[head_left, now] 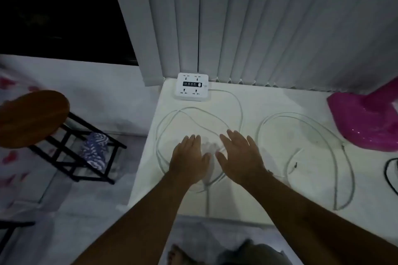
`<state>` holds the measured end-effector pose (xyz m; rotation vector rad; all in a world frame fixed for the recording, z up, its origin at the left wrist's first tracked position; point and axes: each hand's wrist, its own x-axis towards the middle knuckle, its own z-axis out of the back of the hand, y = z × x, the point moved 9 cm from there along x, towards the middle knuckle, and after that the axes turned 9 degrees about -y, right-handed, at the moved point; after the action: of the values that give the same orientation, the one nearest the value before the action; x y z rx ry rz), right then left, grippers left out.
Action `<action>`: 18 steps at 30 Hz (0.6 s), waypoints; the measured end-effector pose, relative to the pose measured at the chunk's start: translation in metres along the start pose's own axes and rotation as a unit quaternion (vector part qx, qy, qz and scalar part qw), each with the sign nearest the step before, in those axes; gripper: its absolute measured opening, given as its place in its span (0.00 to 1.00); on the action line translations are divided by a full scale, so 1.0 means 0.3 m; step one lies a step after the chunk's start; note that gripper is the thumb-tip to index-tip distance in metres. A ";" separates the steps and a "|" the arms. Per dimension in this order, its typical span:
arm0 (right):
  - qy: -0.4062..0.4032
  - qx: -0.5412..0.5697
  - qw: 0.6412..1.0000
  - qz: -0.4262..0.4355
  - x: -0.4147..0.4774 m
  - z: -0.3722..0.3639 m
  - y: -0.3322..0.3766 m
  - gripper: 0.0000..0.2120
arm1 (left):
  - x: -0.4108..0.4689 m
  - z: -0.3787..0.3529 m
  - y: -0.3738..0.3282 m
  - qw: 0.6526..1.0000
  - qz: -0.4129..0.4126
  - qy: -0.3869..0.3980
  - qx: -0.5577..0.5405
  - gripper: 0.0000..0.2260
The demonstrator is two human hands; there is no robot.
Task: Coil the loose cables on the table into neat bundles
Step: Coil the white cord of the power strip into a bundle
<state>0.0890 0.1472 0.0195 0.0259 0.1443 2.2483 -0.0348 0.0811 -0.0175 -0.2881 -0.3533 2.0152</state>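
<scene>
Stool (pixel 32 117) with a wooden seat stands left of your white table (pixel 290 101). Your left hand (pixel 189 158) and right hand (pixel 241 157) hover flat, fingers spread wide, holding nothing, above the power strip's white cable (pixel 163 127) looped below the power strip (pixel 192 86). A second white cable (pixel 349 170) lies coiled loosely to the right, near the pink object (pixel 366 120).
</scene>
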 end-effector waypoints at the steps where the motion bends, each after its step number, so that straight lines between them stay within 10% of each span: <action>1: 0.015 -0.003 1.000 -0.004 -0.006 -0.019 0.003 0.30 | 0.005 -0.010 -0.008 1.000 -0.015 -0.002 0.007 0.29; 18: 0.037 0.007 0.999 0.008 0.199 -0.211 -0.178 0.24 | 0.097 -0.253 -0.085 0.985 0.041 0.166 0.000 0.19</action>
<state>0.0883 0.2209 -0.0514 -0.0486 0.2000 2.2658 -0.0001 0.1275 -0.0800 -0.6389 -0.1331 2.0024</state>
